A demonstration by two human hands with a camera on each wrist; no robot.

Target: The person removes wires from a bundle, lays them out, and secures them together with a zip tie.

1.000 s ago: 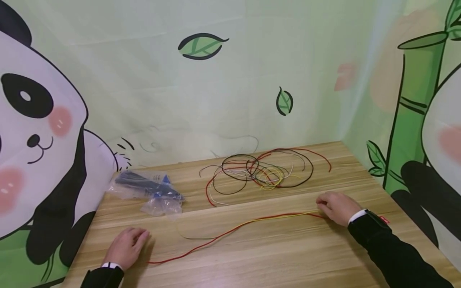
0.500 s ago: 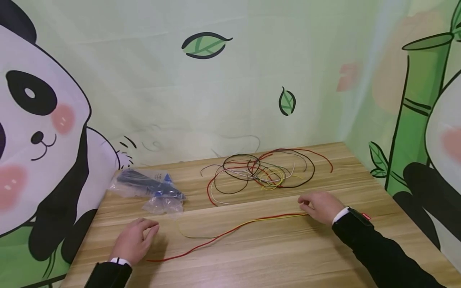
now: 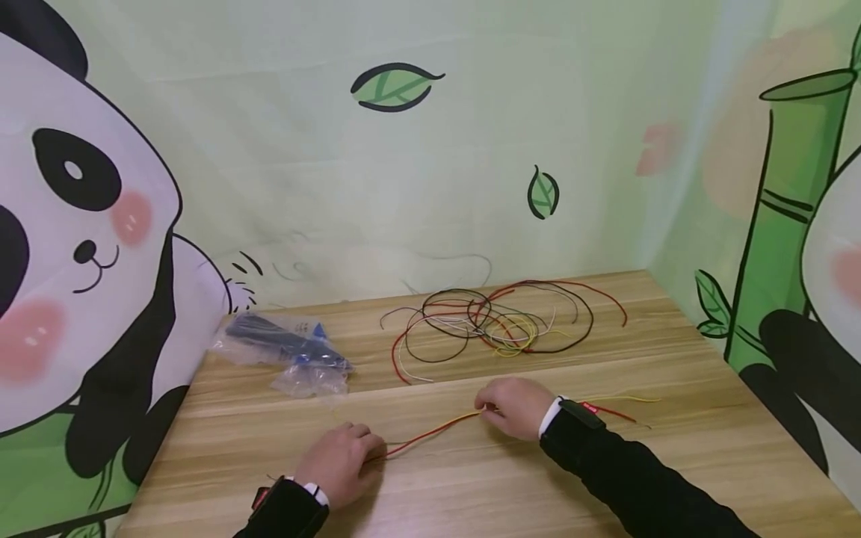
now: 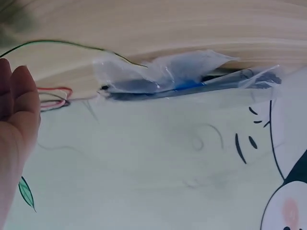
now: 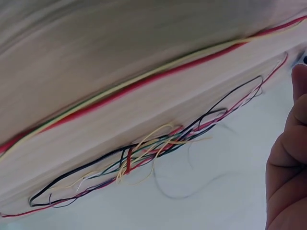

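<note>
A red wire [image 3: 420, 436] and a thin yellow wire [image 3: 460, 418] run side by side across the near part of the table. My right hand [image 3: 518, 407] holds both wires near their middle between bent thumb and forefinger. Their right ends lie free beyond its wrist, one with a bare tip. My left hand [image 3: 339, 462] is farther left, fingers bent down at the same pair. I cannot tell whether those fingers grip the wires. In the left wrist view, a yellow-green wire [image 4: 76, 44] curves from near the fingers toward the bag.
Behind my hands lies a loose tangle of wires [image 3: 514, 334], red, black, white, yellow and green. Left of it, a clear plastic bag [image 3: 285, 347] holds dark strip-like things with a blue part. A cloth backdrop [image 3: 303, 172] with printed pandas rises at the table's back and sides.
My left hand has moved right along the wires and lowered. The right hand has slid left from the right ends to mid-length, leaving those ends visible. The wires have barely shifted.
</note>
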